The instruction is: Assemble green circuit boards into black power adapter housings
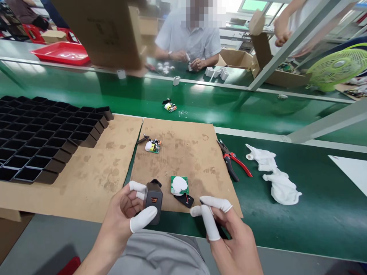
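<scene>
My left hand point(123, 214), with white finger cots on its fingers, grips a dark charger housing point(153, 210) that has an orange-lined port in its end face. A small black piece point(156, 182) sticks out at the housing's far end. Fingers curled, my right hand point(229, 225) also wears white finger cots; a dark thing shows partly between its fingers and palm, too hidden to name. Between my hands, a green circuit board point(173, 183) with a white blob lies on the cardboard point(197, 152), beside a black plate point(185, 200) with a red wire.
Black housings point(43, 141) stand in rows at left. Another circuit board point(155, 146) lies farther up the cardboard. Red-handled pliers point(233, 160) and white gloves point(275, 172) are at right. Across the green conveyor belt point(137, 95) sits a person point(189, 42); a circuit board point(170, 107) rests on the belt.
</scene>
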Motion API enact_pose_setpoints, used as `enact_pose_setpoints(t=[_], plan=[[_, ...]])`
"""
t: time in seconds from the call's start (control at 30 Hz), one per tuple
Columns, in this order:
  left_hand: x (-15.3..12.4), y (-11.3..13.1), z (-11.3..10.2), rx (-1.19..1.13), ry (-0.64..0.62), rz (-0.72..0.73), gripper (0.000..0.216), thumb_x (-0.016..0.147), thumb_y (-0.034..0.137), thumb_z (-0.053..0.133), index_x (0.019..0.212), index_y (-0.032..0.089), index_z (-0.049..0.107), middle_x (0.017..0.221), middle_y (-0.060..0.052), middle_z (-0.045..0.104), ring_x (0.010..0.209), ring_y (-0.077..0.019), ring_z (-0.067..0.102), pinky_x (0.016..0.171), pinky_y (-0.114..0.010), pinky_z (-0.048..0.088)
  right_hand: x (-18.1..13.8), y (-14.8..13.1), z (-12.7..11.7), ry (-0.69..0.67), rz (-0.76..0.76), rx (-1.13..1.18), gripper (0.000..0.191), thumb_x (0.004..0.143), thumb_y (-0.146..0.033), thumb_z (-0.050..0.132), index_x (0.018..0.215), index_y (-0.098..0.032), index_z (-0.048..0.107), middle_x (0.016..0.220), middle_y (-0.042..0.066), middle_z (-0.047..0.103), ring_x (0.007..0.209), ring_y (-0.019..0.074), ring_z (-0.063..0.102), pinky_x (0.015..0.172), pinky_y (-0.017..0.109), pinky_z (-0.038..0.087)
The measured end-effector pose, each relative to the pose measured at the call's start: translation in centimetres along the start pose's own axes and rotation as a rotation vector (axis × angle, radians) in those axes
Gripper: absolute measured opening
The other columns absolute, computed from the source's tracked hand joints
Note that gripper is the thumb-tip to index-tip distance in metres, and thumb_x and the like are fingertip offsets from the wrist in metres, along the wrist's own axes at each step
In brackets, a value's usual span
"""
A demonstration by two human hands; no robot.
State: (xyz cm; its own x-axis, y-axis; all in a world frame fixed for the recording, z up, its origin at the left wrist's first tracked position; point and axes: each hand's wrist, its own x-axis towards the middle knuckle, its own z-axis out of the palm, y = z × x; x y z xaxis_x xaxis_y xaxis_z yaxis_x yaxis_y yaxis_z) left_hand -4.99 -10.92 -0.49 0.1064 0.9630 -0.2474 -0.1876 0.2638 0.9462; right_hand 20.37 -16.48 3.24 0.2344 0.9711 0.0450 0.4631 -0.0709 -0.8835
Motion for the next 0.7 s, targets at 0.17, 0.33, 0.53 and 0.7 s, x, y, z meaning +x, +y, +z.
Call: enact_pose_setpoints(t=[0.17, 0.33, 0.53, 0.7], plan=[[-0.1, 0.7, 0.7, 0.128, 0.049, 0.098, 0.043, 0.080, 0.038, 0.103, 0.108, 0.019, 0.078, 0.095, -0.010, 0.086, 0.077, -0.0210, 0.081, 0.073, -0.030, 0.073, -0.3, -2.7, 1.2, -0.091, -0.226, -0.018, 0.022, 0.115, -0.032, 0.068, 0.123, -0.029, 0.088, 0.083, 0.002, 0.078, 0.063, 0.0161, 0.069, 0.058, 0.025, 0.057], [-0.9, 1.5, 1.6, 0.247, 0.145, 0.228, 0.037, 0.079, 0.028, 0.100, 0.107, 0.020, 0.078, 0.092, -0.006, 0.086, 0.073, -0.0185, 0.080, 0.070, -0.026, 0.071, 0.3, -3.6, 2.0, -0.091, -0.397, -0.107, 0.029, 0.116, -0.020, 0.064, 0.128, -0.030, 0.088, 0.083, 0.001, 0.074, 0.056, 0.0126, 0.055, 0.051, 0.026, 0.043], [-1.7, 1.6, 1.8, 0.424, 0.180, 0.386, 0.035, 0.085, 0.025, 0.092, 0.115, 0.023, 0.074, 0.095, -0.002, 0.086, 0.078, -0.0193, 0.083, 0.073, -0.026, 0.072, 0.7, -4.0, 2.3, -0.099, -0.418, -0.192, 0.031, 0.117, -0.020, 0.058, 0.121, -0.029, 0.088, 0.082, 0.002, 0.076, 0.054, 0.0138, 0.061, 0.046, 0.028, 0.037], [-2.1, 0.9, 1.5, 0.675, 0.224, 0.536, 0.041, 0.089, 0.033, 0.093, 0.123, 0.024, 0.071, 0.097, -0.002, 0.086, 0.079, -0.0205, 0.084, 0.075, -0.028, 0.073, 0.3, -3.8, 2.7, -0.080, -0.374, -0.265, 0.027, 0.115, -0.021, 0.058, 0.114, -0.030, 0.084, 0.089, 0.003, 0.083, 0.059, 0.0164, 0.071, 0.052, 0.027, 0.048]])
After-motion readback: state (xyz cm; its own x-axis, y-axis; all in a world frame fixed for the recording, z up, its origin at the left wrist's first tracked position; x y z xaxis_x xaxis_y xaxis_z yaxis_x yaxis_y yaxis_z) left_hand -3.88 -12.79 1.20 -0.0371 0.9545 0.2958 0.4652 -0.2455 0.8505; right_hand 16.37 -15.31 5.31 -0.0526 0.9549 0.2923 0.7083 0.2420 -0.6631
